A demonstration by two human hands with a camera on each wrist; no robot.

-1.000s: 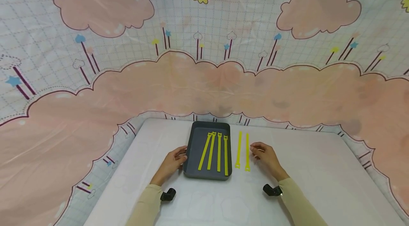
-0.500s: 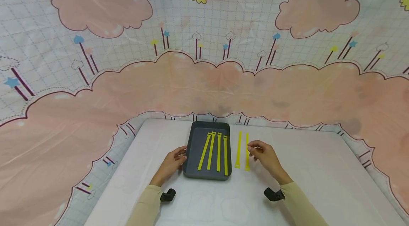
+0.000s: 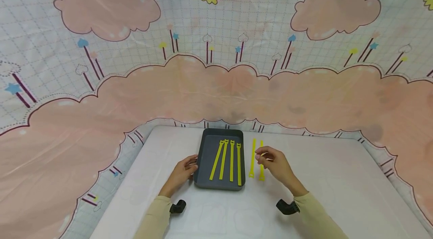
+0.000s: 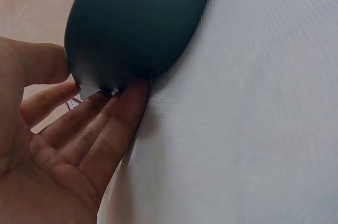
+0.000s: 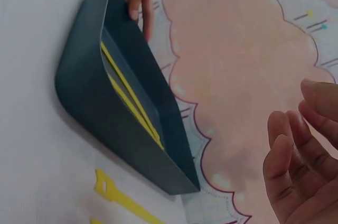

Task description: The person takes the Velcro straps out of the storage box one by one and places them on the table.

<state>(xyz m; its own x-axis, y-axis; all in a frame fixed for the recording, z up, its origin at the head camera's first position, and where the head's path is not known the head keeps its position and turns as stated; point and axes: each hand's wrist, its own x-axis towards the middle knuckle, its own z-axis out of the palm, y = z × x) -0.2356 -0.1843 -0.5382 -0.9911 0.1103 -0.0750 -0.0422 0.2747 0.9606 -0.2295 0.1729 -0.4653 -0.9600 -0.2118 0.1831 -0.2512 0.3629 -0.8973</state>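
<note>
A dark grey tray (image 3: 206, 164) lies on the white table with several yellow cable ties (image 3: 231, 160) spread lengthwise inside. At its left side my left hand (image 3: 182, 171) grips the wall; in the left wrist view the fingers (image 4: 105, 129) touch the outside and the thumb tip goes behind the edge. Two more yellow cable ties lie side by side to the right of the tray, the nearer one (image 3: 252, 160) and the outer one (image 3: 262, 173). My right hand (image 3: 275, 164) hovers over the outer tie, partly covering it, its fingers loosely bent and holding nothing.
A patterned cloth backdrop (image 3: 216, 92) with pink clouds rises behind the table (image 3: 338, 186). Black wrist cameras, one on the left wrist (image 3: 178, 206) and one on the right wrist (image 3: 286, 207), stick out inward near the sleeves.
My right hand has moved left from beside the outer cable tie to above it, toward the nearer one. The left hand, tray and ties have stayed in place.
</note>
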